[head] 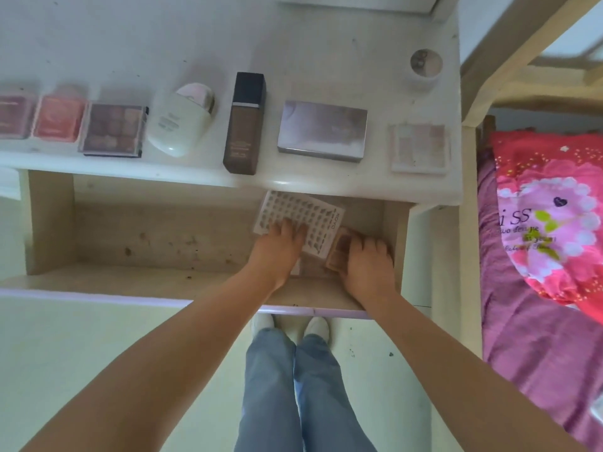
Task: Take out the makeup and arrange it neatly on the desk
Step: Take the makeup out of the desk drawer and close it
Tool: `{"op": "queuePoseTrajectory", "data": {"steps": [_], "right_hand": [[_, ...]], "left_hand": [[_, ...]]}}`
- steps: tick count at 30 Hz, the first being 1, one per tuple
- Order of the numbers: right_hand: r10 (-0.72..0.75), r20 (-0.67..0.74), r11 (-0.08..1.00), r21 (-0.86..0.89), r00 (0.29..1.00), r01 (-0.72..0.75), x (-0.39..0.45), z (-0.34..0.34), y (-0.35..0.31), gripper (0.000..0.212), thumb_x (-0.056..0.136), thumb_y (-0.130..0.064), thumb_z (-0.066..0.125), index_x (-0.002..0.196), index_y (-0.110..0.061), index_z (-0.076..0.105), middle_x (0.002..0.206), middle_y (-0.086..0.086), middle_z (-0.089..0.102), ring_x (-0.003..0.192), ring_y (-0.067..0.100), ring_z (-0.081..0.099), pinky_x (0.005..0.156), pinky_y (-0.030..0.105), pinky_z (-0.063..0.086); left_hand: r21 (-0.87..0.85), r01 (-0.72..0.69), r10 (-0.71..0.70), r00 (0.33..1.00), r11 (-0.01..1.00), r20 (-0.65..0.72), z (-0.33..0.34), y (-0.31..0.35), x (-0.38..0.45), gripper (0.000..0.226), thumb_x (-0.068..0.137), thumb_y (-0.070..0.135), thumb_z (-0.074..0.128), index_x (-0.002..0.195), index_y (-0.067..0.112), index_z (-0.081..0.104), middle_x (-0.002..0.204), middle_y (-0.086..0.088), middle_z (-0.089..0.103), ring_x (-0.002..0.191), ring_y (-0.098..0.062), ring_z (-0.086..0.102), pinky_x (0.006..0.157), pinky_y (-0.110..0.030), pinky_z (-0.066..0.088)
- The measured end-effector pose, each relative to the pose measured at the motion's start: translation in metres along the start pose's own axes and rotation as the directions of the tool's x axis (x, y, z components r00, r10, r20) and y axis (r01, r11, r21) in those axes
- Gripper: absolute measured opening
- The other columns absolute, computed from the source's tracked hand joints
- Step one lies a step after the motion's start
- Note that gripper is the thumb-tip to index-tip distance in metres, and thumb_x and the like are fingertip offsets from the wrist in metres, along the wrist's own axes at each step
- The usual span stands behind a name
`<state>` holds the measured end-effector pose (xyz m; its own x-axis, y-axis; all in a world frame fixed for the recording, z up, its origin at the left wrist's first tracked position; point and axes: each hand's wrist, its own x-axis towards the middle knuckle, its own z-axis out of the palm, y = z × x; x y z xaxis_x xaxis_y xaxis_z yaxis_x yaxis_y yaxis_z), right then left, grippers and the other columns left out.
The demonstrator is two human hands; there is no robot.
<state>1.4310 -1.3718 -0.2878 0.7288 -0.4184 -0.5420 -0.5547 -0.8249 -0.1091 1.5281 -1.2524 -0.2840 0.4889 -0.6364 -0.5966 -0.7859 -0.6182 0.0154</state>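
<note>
Seven makeup items already line the white worktop (pixel 326 34). In the open wooden drawer (pixel 49 223), the left hand (pixel 277 249) presses flat on a white sticker sheet (pixel 303 213); the right hand (pixel 368 259) grasps a small brown palette (pixel 339 252).

Beside the desk on the right, a bed with purple sheet (pixel 528 347) and folded pink floral quilt (pixel 551 223); pale wooden bed frame (pixel 489 73) above; pale green floor (pixel 98 347) below; blue jeans (pixel 303 396) over white shoes (pixel 318 327)
</note>
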Motion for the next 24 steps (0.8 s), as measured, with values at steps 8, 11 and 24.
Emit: {"op": "queuePoseTrajectory", "data": {"steps": [8, 11, 24], "right_hand": [[-0.019, -0.01, 0.998, -0.068, 1.0, 0.018, 0.008, -0.007, -0.006, 0.042, 0.092, -0.022, 0.045, 0.131, -0.011, 0.034, 0.133, 0.012, 0.036, 0.121, 0.028, 0.037, 0.103, 0.035, 0.032], [-0.075, -0.012, 0.99, -0.125, 0.997, 0.073, 0.006, -0.013, -0.013, 0.033, 0.094, -0.02, 0.039, 0.126, -0.011, 0.043, 0.129, 0.013, 0.041, 0.119, 0.028, 0.04, 0.101, 0.037, 0.033], [-0.069, -0.087, 0.989, 0.127, 0.994, 0.079, -0.022, -0.023, 0.001, 0.027, 0.096, -0.027, 0.041, 0.121, -0.017, 0.045, 0.119, 0.001, 0.057, 0.106, 0.017, 0.057, 0.088, 0.021, 0.044]], "left_hand": [[-0.162, 0.004, -0.034, 0.983, 0.987, -0.181, -0.008, -0.019, 0.018, 0.07, 0.089, 0.027, 0.055, 0.145, 0.009, 0.016, 0.149, -0.011, 0.021, 0.139, -0.027, 0.019, 0.113, -0.038, 0.021], [-0.127, 0.03, -0.053, 0.981, 0.991, -0.185, -0.01, -0.013, 0.032, 0.085, 0.083, 0.04, 0.059, 0.146, 0.01, 0.011, 0.151, -0.01, 0.018, 0.141, -0.026, 0.014, 0.117, -0.041, 0.002], [-0.073, -0.074, 0.051, 0.96, 0.995, -0.276, -0.024, -0.036, -0.012, 0.032, 0.09, 0.021, 0.053, 0.119, 0.009, 0.044, 0.113, -0.009, 0.058, 0.101, -0.027, 0.058, 0.076, -0.031, 0.042]]}}
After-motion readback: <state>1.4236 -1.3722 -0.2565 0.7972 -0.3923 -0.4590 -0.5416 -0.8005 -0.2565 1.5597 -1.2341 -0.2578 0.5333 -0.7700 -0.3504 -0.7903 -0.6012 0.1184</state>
